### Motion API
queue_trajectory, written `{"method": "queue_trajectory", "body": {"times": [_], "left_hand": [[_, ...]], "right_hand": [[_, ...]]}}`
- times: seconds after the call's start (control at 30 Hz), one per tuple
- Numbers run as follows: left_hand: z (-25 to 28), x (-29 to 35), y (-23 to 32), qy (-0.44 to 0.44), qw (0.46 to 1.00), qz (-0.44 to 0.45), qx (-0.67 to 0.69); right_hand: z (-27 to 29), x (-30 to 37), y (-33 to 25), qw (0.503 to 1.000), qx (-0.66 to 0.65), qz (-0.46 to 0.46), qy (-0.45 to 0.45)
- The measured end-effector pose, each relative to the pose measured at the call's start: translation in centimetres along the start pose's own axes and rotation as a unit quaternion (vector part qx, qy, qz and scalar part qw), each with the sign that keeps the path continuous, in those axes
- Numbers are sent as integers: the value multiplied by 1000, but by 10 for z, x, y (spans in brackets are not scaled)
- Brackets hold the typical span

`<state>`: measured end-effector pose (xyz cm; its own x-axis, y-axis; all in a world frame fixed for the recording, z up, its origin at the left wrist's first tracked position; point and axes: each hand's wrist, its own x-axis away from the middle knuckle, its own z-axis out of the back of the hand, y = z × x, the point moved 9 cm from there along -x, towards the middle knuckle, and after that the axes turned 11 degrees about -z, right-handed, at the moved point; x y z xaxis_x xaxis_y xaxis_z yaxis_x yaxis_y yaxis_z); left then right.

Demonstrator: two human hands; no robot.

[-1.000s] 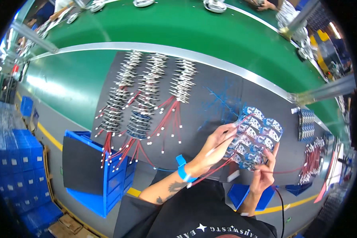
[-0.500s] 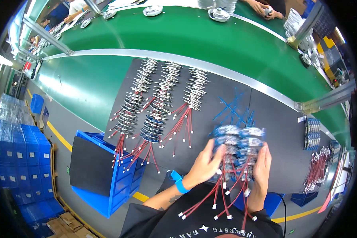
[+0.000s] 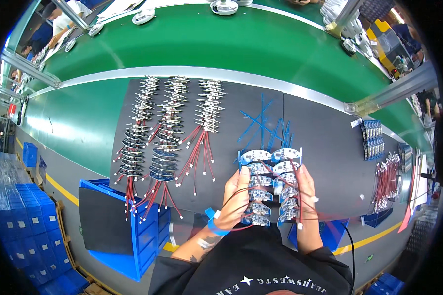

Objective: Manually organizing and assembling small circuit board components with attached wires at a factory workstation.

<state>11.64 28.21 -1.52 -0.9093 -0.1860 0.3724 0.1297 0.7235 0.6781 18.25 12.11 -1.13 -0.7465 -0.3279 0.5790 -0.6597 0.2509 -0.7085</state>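
Holding a double row of small wired circuit boards, both hands clamped on its edges; looks light but floppy, just right of the laid-out rows.

Three rows of small wired boards on dark mat, red leads trailing toward near edge. Loose blue ties beside them. Green conveyor belt behind. Blue bin lower left, stacked blue crates far left. Red wire bundle on the right.
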Motion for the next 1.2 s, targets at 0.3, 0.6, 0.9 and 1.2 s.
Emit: {"method": "queue_trajectory", "body": {"times": [0.3,0.6,0.9,1.2], "left_hand": [[-2,9,-39,36,962,178,202],[20,19,5,-35,996,69,53],[49,36,34,84,996,-7,-8],[54,44,20,44,999,28,-16]], "right_hand": [[9,-9,25,998,-26,-46,27],[141,9,-106,842,373,234,311],[127,187,-157,833,47,505,222],[-52,10,-71,706,620,281,195]]}}
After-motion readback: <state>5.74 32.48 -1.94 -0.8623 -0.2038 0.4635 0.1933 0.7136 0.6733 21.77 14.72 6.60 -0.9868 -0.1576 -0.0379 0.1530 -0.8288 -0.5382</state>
